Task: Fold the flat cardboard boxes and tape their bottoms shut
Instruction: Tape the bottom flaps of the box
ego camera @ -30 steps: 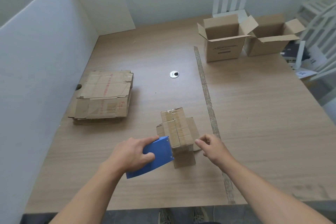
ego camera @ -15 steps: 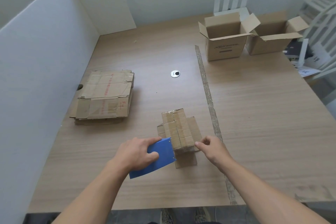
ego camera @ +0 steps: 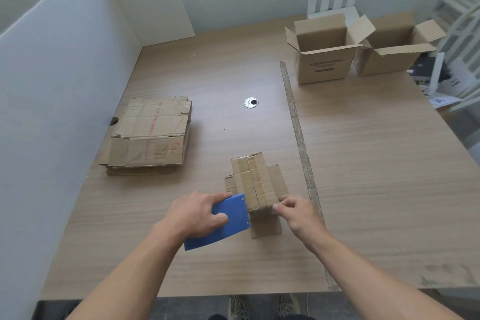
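**A:** What is lying on the left?
**B:** A stack of flat cardboard boxes [ego camera: 149, 135] is lying on the table [ego camera: 363, 189], beside the white partition [ego camera: 59, 91].
**A:** And the left hand [ego camera: 197, 214]?
**B:** It is gripping a blue tape dispenser [ego camera: 230, 226], fingers and thumb curled round it. The dispenser's front is touching the small box [ego camera: 255, 184].
**A:** Where is that box sitting?
**B:** It is sitting near the table's front edge, between both hands, with tape running along its top seam.
**A:** The right hand [ego camera: 298, 212]?
**B:** Its thumb and curled fingers are pinching the box's near right corner.
**A:** Further right?
**B:** A worn strip [ego camera: 298, 138] is running across the table. Two open boxes [ego camera: 324, 60] are standing side by side at the far corner.
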`<state>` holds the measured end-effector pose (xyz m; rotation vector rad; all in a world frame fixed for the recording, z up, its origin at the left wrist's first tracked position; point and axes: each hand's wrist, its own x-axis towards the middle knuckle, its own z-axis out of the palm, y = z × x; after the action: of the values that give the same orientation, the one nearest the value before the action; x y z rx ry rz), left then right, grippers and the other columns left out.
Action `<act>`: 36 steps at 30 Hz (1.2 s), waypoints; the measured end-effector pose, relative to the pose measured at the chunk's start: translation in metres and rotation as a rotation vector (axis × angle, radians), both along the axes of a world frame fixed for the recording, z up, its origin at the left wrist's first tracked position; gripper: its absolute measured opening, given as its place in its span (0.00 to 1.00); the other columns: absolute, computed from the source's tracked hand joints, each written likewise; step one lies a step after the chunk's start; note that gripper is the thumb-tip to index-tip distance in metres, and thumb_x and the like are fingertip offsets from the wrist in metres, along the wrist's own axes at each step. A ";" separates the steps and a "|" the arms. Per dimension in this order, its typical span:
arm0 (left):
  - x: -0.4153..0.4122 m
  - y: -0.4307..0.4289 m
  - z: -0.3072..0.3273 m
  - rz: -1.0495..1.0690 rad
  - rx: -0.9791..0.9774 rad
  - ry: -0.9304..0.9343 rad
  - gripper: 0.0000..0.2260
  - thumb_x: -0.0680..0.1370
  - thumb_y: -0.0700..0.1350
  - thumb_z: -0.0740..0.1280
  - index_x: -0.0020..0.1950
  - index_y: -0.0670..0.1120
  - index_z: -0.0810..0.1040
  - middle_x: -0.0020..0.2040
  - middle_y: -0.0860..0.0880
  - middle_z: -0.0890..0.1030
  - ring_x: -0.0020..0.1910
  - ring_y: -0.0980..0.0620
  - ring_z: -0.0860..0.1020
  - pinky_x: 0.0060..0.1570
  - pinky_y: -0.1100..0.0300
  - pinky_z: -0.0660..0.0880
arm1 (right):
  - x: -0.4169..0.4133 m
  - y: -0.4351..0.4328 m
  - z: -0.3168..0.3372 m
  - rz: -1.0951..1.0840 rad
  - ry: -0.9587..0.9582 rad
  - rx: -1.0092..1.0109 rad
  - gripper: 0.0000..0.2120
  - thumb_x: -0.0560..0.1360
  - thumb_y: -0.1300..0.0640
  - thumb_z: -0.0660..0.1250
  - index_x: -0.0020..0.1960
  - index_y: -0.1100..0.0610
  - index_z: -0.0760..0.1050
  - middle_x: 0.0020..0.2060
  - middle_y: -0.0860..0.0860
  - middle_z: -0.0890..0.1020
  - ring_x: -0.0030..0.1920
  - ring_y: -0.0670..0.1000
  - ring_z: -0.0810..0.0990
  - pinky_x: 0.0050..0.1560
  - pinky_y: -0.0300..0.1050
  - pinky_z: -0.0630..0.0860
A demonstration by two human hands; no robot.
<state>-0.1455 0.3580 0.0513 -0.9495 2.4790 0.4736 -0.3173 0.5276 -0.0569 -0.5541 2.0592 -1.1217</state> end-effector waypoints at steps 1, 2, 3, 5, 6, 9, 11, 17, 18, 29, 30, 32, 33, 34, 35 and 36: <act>0.000 0.000 0.000 -0.001 0.002 -0.005 0.28 0.71 0.57 0.59 0.72 0.68 0.64 0.54 0.55 0.79 0.47 0.50 0.76 0.40 0.56 0.72 | 0.000 0.000 0.000 0.025 0.055 0.014 0.10 0.74 0.53 0.73 0.37 0.56 0.82 0.52 0.45 0.80 0.53 0.47 0.79 0.52 0.41 0.70; -0.001 -0.001 -0.001 0.000 0.005 -0.011 0.28 0.71 0.57 0.59 0.72 0.68 0.64 0.54 0.55 0.79 0.47 0.50 0.76 0.40 0.56 0.72 | 0.000 0.001 -0.001 0.065 0.136 0.011 0.10 0.75 0.53 0.72 0.37 0.57 0.80 0.51 0.46 0.80 0.52 0.47 0.78 0.49 0.40 0.67; -0.002 -0.001 0.000 -0.001 0.006 -0.014 0.28 0.71 0.57 0.59 0.72 0.68 0.64 0.53 0.55 0.79 0.47 0.50 0.76 0.39 0.56 0.72 | -0.001 0.002 -0.002 0.116 0.270 -0.014 0.09 0.75 0.54 0.72 0.37 0.56 0.79 0.49 0.46 0.79 0.51 0.49 0.77 0.48 0.41 0.66; -0.004 -0.001 0.001 -0.004 0.004 -0.021 0.27 0.72 0.56 0.60 0.72 0.69 0.64 0.53 0.55 0.78 0.47 0.49 0.76 0.38 0.56 0.70 | -0.005 0.005 -0.009 0.248 0.640 -0.047 0.08 0.72 0.53 0.75 0.37 0.53 0.78 0.44 0.46 0.79 0.47 0.53 0.78 0.45 0.46 0.68; -0.005 -0.002 0.001 -0.003 0.001 -0.023 0.27 0.72 0.56 0.60 0.72 0.69 0.64 0.52 0.55 0.77 0.47 0.49 0.76 0.38 0.56 0.70 | -0.008 0.006 -0.011 0.285 0.782 -0.043 0.09 0.70 0.52 0.77 0.37 0.52 0.77 0.42 0.46 0.78 0.45 0.55 0.78 0.42 0.48 0.70; -0.006 -0.004 0.000 -0.004 0.003 -0.027 0.27 0.72 0.57 0.60 0.72 0.69 0.64 0.52 0.55 0.77 0.47 0.49 0.76 0.39 0.56 0.70 | -0.018 0.003 -0.002 0.325 0.935 -0.022 0.15 0.66 0.50 0.79 0.45 0.50 0.74 0.44 0.48 0.76 0.44 0.56 0.78 0.39 0.50 0.73; -0.007 -0.005 0.000 -0.009 0.006 -0.027 0.27 0.72 0.57 0.59 0.72 0.69 0.63 0.53 0.55 0.77 0.47 0.49 0.76 0.38 0.56 0.70 | -0.024 -0.003 0.004 0.406 0.956 -0.061 0.23 0.65 0.54 0.78 0.55 0.48 0.72 0.53 0.50 0.75 0.51 0.57 0.77 0.42 0.52 0.75; -0.005 -0.008 -0.005 -0.016 -0.016 -0.007 0.28 0.71 0.57 0.60 0.72 0.70 0.63 0.57 0.54 0.80 0.47 0.49 0.75 0.39 0.56 0.70 | -0.029 -0.015 -0.003 0.827 1.082 -0.081 0.40 0.61 0.60 0.77 0.68 0.39 0.68 0.69 0.49 0.73 0.68 0.58 0.73 0.40 0.51 0.79; -0.004 -0.008 -0.006 -0.012 -0.008 -0.002 0.28 0.71 0.57 0.59 0.72 0.70 0.63 0.56 0.54 0.80 0.47 0.49 0.75 0.39 0.56 0.71 | -0.030 -0.017 -0.004 0.844 1.088 -0.079 0.37 0.64 0.57 0.77 0.68 0.38 0.68 0.69 0.48 0.74 0.69 0.57 0.73 0.39 0.50 0.79; 0.016 -0.017 -0.018 -0.001 0.043 0.036 0.32 0.67 0.57 0.56 0.72 0.73 0.60 0.47 0.56 0.79 0.41 0.51 0.76 0.39 0.57 0.74 | -0.052 -0.030 -0.033 0.804 1.148 -0.337 0.31 0.72 0.56 0.75 0.69 0.36 0.69 0.64 0.47 0.78 0.61 0.57 0.75 0.46 0.54 0.80; 0.021 -0.019 -0.019 0.000 0.051 0.042 0.33 0.66 0.57 0.56 0.72 0.73 0.60 0.46 0.55 0.79 0.40 0.51 0.76 0.39 0.57 0.75 | -0.054 -0.030 -0.034 0.804 1.151 -0.351 0.27 0.74 0.54 0.74 0.68 0.36 0.70 0.64 0.47 0.78 0.61 0.57 0.76 0.47 0.54 0.79; 0.028 -0.021 -0.018 -0.002 0.063 0.058 0.32 0.67 0.57 0.56 0.71 0.74 0.60 0.44 0.55 0.79 0.39 0.52 0.75 0.37 0.59 0.74 | -0.055 -0.030 -0.036 0.784 1.148 -0.361 0.19 0.78 0.50 0.67 0.67 0.37 0.72 0.64 0.47 0.79 0.61 0.58 0.77 0.49 0.54 0.79; 0.030 -0.021 -0.017 -0.003 0.065 0.067 0.32 0.67 0.57 0.57 0.72 0.74 0.59 0.44 0.55 0.79 0.38 0.53 0.75 0.36 0.60 0.73 | -0.054 -0.029 -0.038 0.773 1.153 -0.362 0.16 0.80 0.48 0.63 0.67 0.36 0.72 0.64 0.47 0.79 0.61 0.57 0.77 0.49 0.54 0.79; 0.032 -0.021 -0.017 -0.001 0.065 0.072 0.32 0.67 0.57 0.57 0.72 0.74 0.59 0.43 0.55 0.79 0.38 0.54 0.75 0.36 0.60 0.72 | -0.053 -0.029 -0.039 0.763 1.161 -0.362 0.14 0.82 0.47 0.60 0.67 0.36 0.73 0.64 0.47 0.79 0.61 0.57 0.77 0.49 0.54 0.79; 0.036 -0.022 -0.016 0.000 0.061 0.069 0.33 0.67 0.57 0.57 0.72 0.74 0.59 0.42 0.55 0.78 0.37 0.54 0.74 0.37 0.59 0.73 | -0.052 -0.028 -0.040 0.756 1.168 -0.363 0.14 0.83 0.46 0.57 0.66 0.37 0.73 0.64 0.47 0.79 0.61 0.58 0.77 0.49 0.54 0.78; 0.040 -0.024 -0.017 0.003 0.054 0.063 0.33 0.67 0.57 0.56 0.72 0.74 0.59 0.41 0.56 0.78 0.37 0.54 0.74 0.39 0.58 0.74 | -0.053 -0.028 -0.040 0.755 1.173 -0.367 0.15 0.84 0.45 0.55 0.66 0.37 0.74 0.64 0.48 0.79 0.61 0.58 0.77 0.49 0.54 0.78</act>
<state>-0.1051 0.3342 0.0348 -0.9306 2.5077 0.5769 -0.3698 0.4991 -0.0968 -2.3644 2.0853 -0.7163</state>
